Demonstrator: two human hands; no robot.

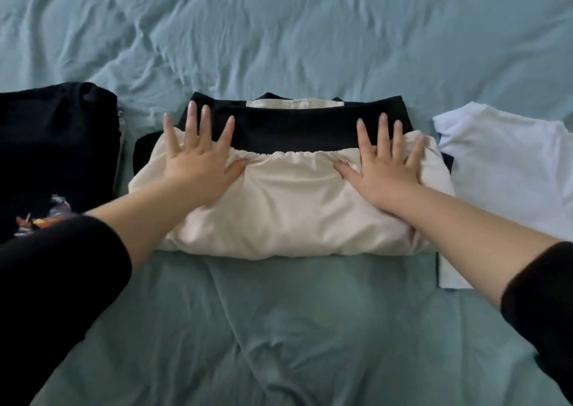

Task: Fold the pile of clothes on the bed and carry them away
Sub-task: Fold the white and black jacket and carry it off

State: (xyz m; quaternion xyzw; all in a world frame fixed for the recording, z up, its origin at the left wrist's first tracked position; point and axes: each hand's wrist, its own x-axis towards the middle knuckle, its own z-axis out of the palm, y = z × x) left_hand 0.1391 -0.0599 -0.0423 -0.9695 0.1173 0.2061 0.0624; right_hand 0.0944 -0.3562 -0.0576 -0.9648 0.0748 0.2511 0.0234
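Both hands (198, 160) (386, 170) press flat on folded cream garment (291, 207) atop bed (279, 328).

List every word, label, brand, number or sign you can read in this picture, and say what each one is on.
None can be read.
Black garment at the left: a colourful print near its lower edge, too blurred and partly hidden by the sleeve to tell whether it holds letters.
Cream garment, dark garment under it, white shirt: no text shows.

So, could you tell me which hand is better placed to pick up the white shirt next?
Probably the right hand: it lies flat on the cream garment right beside the white shirt; the left hand is across the stack.
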